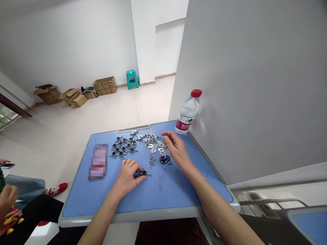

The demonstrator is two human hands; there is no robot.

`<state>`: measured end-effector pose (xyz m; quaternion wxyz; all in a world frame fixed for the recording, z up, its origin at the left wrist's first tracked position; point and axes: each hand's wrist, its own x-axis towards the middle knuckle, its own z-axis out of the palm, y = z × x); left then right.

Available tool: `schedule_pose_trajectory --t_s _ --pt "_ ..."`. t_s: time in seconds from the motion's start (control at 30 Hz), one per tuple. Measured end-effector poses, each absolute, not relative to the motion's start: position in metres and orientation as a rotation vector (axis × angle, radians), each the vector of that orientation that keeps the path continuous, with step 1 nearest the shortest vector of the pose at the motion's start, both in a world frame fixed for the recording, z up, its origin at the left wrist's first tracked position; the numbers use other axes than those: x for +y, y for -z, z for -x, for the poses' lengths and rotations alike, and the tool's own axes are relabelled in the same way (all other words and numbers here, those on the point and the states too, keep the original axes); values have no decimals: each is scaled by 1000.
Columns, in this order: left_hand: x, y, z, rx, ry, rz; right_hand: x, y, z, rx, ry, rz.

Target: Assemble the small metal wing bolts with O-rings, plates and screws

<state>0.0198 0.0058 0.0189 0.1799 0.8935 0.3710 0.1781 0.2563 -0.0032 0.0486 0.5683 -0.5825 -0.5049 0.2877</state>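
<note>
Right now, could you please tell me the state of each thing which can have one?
Left hand: closed on a metal part
Right hand: holding a thin tool, tip down at the black rings
Black rings: loose, heaped together
Bottle: standing, capped
Purple item: lying flat, details blurred
Teal stool: upright
Leftmost cardboard box: flaps open

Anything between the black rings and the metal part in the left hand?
Small loose metal pieces lie roughly between the black rings and the metal part, low on the table. Nothing tall visible there.
</note>
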Motion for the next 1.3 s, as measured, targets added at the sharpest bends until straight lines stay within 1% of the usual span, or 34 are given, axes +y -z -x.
schedule_pose_trajectory --t_s 0.23,0.43,0.63,0.87,1.17,1.3 --pt "5 -19 -20 1038 -511 -2546 0 -52 -258 -1317 -733 1538" --pt "5 -21 -21 1037 -496 -2568 7 -43 -266 -1404 -570 1629" --pt "4 -21 -20 1035 -519 -2568 12 -37 -271 -1472 -528 1743" --pt "4 -19 -21 1028 -534 -2584 27 -30 -264 -1656 -324 1839" --pt "4 -21 -21 1029 -557 -2537 38 -14 -244 -1794 -260 1998" --pt "4 -22 -21 1004 -569 -2539 38 -16 -246 -1801 -250 1991"
